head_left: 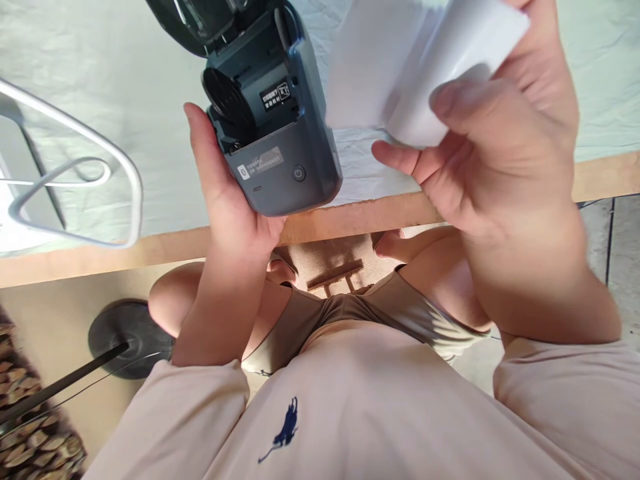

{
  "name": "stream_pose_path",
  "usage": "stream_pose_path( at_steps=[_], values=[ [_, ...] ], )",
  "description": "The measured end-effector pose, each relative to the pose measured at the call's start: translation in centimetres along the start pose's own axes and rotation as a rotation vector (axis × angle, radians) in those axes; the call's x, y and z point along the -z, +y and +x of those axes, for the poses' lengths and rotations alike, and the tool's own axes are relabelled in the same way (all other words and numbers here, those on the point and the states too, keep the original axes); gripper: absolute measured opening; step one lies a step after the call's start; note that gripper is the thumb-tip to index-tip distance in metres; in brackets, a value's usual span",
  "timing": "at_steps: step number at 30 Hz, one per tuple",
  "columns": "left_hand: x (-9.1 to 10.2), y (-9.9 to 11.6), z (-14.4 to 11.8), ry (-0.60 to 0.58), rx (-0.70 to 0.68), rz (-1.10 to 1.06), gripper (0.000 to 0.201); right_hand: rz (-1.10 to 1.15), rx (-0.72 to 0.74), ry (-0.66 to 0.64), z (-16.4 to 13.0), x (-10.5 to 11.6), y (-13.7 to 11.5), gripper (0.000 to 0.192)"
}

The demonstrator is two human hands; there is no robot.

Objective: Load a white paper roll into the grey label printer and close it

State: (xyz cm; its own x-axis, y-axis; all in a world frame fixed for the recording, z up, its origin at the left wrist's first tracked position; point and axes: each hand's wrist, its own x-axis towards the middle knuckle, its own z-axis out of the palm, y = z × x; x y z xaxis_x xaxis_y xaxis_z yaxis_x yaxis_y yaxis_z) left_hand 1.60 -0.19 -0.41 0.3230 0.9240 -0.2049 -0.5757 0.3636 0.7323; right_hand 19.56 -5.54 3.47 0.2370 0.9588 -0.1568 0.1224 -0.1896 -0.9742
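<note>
My left hand grips a dark blue-grey label printer from its left side and underneath. The printer's lid is flipped open at the top, showing an empty roll compartment with a black round holder. A power button faces me on the printer's front. My right hand holds a white paper roll, blurred, up and to the right of the printer. A loose white strip from the roll hangs beside the printer's right edge. Both hands hover above the table's near edge.
A table covered with a pale cloth has a wooden front edge. A white wire frame lies at the left. Below the table are my knees, a black round stand base with a pole, and a patterned surface at lower left.
</note>
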Motion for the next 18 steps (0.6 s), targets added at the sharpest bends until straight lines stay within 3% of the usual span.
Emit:
stream_pose_path(
  at_steps=[4, 8, 13, 16, 18],
  values=[
    [0.5, -0.4, 0.3, 0.011, -0.020, 0.089, 0.065, 0.099, 0.041, 0.042, 1.2, 0.2, 0.7, 0.048],
    [1.6, -1.0, 0.9, -0.148, -0.063, 0.084, 0.057, 0.348, 0.103, -0.091, 2.2, 0.2, 2.0, 0.056],
    [1.9, -1.3, 1.3, -0.206, -0.032, 0.009, 0.054, 0.363, 0.093, -0.225, 1.7, 0.0, 1.8, 0.057],
    [1.9, -1.3, 1.3, -0.257, 0.047, -0.002, 0.047, 0.275, 0.342, -0.160, 1.5, -0.1, 1.9, 0.039],
    [2.2, -1.4, 1.3, -0.278, 0.075, 0.026, 0.046, 0.066, 0.533, -0.083, 1.5, -0.2, 2.0, 0.024]
  ],
)
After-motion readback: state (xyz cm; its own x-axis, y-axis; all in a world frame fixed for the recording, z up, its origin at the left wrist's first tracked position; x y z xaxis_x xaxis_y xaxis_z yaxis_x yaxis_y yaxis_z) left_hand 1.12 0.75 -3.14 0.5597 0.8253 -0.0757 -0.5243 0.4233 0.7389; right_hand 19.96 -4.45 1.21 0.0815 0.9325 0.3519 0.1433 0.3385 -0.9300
